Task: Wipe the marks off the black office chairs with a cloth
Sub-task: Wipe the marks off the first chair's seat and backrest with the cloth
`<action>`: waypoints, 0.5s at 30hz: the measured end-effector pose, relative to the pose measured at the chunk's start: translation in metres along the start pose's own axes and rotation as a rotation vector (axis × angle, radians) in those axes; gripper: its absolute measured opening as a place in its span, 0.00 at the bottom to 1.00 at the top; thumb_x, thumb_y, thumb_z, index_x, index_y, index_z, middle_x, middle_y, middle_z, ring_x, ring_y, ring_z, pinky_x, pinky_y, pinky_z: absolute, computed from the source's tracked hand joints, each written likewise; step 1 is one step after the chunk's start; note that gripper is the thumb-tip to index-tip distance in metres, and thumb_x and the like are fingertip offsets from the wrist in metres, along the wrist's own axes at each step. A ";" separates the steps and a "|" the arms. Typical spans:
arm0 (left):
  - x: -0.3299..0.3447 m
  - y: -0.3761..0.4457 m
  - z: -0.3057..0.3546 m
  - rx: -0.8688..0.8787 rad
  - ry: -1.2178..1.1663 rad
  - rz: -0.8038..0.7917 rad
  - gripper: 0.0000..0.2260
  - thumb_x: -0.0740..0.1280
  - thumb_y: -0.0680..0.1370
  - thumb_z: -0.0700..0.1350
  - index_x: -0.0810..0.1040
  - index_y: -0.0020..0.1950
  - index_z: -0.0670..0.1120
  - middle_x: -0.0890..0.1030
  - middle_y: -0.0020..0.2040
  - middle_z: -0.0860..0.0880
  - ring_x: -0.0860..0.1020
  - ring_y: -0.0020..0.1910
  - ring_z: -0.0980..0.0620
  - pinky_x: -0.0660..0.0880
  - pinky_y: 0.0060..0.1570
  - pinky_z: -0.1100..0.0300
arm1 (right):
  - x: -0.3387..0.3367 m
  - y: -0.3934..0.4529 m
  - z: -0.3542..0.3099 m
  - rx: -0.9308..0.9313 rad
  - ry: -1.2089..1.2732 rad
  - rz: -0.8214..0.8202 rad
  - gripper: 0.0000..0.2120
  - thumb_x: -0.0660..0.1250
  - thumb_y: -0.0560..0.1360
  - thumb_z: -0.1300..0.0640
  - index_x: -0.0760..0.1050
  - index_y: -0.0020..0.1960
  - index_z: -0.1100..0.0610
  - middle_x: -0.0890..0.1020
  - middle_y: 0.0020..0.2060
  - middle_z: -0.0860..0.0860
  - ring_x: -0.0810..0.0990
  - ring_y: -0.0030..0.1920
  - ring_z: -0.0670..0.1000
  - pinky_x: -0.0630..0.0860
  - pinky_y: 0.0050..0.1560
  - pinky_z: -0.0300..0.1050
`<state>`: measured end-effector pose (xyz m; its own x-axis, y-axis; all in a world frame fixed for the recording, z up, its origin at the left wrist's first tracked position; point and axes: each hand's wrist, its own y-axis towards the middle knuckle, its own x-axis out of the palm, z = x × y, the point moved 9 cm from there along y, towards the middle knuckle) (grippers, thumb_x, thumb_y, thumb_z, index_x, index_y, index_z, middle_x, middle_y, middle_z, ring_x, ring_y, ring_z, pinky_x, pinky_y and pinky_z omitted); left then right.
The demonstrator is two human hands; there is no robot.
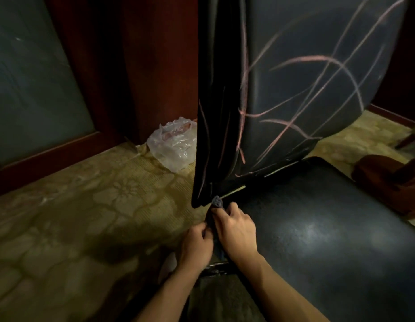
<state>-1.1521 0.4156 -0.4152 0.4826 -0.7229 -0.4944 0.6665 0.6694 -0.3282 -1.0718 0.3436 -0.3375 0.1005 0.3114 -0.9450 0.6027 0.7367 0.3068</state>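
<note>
A black office chair fills the right half of the head view; its backrest (pixel 306 77) carries several pink chalk-like lines on the front and on its left edge. The seat (pixel 329 228) below is dark and shiny. A small dark grey cloth (pixel 217 202) is wrapped over a fingertip of my right hand (pixel 236 228), and it touches the lower left corner of the backrest where it meets the seat. My left hand (pixel 197 247) is beside the right one, with curled fingers pinching the hanging part of the cloth.
A clear plastic bag (pixel 174 145) lies on the patterned yellow floor (pixel 85 217) just left of the backrest. Dark red wooden panelling (pixel 143 66) and a glass door panel (pixel 34 77) stand behind. A brown wooden piece of furniture (pixel 387 173) sits at the right.
</note>
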 end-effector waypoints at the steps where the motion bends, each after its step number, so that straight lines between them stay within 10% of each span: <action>1: -0.002 -0.004 -0.006 -0.013 -0.056 0.012 0.09 0.62 0.81 0.45 0.81 0.54 0.50 0.83 0.51 0.48 0.81 0.52 0.46 0.76 0.49 0.55 | -0.001 -0.008 -0.002 0.019 0.011 -0.010 0.05 0.70 0.73 0.50 0.78 0.46 0.50 0.71 0.36 0.50 0.74 0.31 0.53 0.65 0.29 0.45; 15: -0.024 -0.080 -0.021 -0.004 -0.527 -0.011 0.15 0.62 0.82 0.37 0.74 0.69 0.46 0.79 0.62 0.47 0.77 0.63 0.50 0.75 0.60 0.58 | -0.017 -0.064 -0.011 0.256 0.301 -0.200 0.16 0.57 0.81 0.52 0.72 0.68 0.48 0.76 0.53 0.51 0.73 0.57 0.55 0.68 0.54 0.51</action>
<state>-1.2293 0.3829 -0.3933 0.6963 -0.7175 -0.0193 0.6716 0.6608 -0.3350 -1.1208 0.2985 -0.3400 -0.2505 0.3671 -0.8958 0.7675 0.6393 0.0474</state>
